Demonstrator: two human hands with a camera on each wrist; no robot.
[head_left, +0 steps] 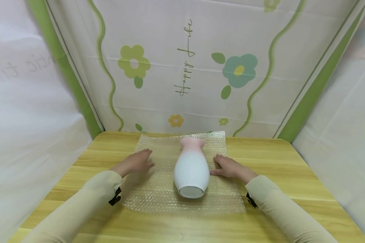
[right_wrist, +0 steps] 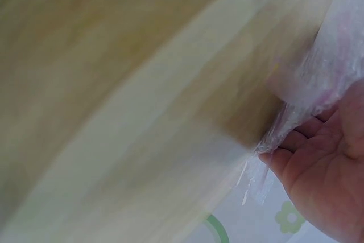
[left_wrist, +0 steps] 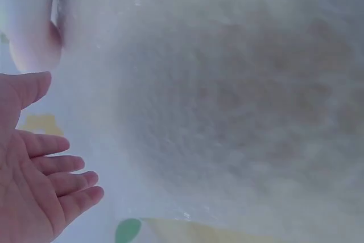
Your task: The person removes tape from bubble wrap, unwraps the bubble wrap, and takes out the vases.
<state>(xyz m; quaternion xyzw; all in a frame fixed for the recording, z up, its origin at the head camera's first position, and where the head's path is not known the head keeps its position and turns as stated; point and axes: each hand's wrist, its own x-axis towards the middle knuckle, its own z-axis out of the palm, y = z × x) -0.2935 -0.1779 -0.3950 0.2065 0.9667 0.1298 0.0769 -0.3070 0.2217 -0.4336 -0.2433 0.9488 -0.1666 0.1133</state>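
A vase (head_left: 192, 168), white in the body and fading to pink at the neck, lies on its side with its base facing me and its mouth away. Beneath it a clear sheet of bubble wrap (head_left: 161, 199) is spread on the table. My left hand (head_left: 139, 161) hovers over or near the wrap's left part, apart from the vase; in the left wrist view its fingers (left_wrist: 71, 163) are spread and empty. To the vase's right, my right hand (head_left: 229, 167) touches the wrap's edge with its fingertips, its thumb close to the vase. The right wrist view shows wrap partly covering those fingers.
A wood-grain table (head_left: 280, 168) carries everything. Behind it hangs a white curtain (head_left: 158, 98) with printed flowers and writing, and more white fabric (head_left: 346, 141) closes in both sides. Dark bands (head_left: 115, 196) circle the wrists below the sleeves.
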